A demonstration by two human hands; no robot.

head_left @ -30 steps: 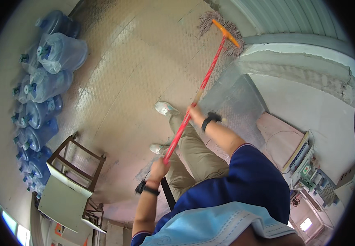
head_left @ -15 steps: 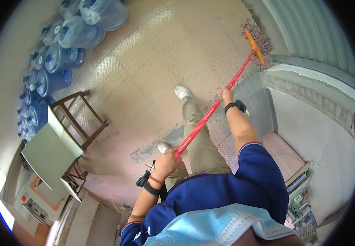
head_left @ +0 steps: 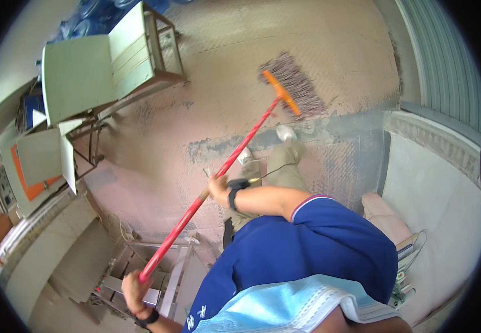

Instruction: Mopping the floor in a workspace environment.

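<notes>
Both hands grip a mop (head_left: pixel 187 213) with a long red handle, an orange crossbar and a shaggy greyish-purple string head. My right hand (head_left: pixel 218 188) is wrapped round the middle of the handle, in front of my legs. Down at the lower left, my left hand (head_left: pixel 135 291) closes on the handle's top end. Beyond my shoes, the mop head (head_left: pixel 300 86) lies spread on the floor, slightly blurred. A dark strap sits on each wrist.
A pale bench-like table (head_left: pixel 79 77) with a brown frame stands at the left. Behind it are several blue water bottles (head_left: pixel 87 25). A metal frame (head_left: pixel 176 272) stands near my left arm. To the right are a low wall (head_left: pixel 421 183) and a ribbed shutter (head_left: pixel 446 61). Grey patches mark the floor (head_left: pixel 212 72).
The mop head has come away from the shutter corner, moving left and nearer. Both hands have drawn back to the lower left with the handle. My view and feet have shifted too.
</notes>
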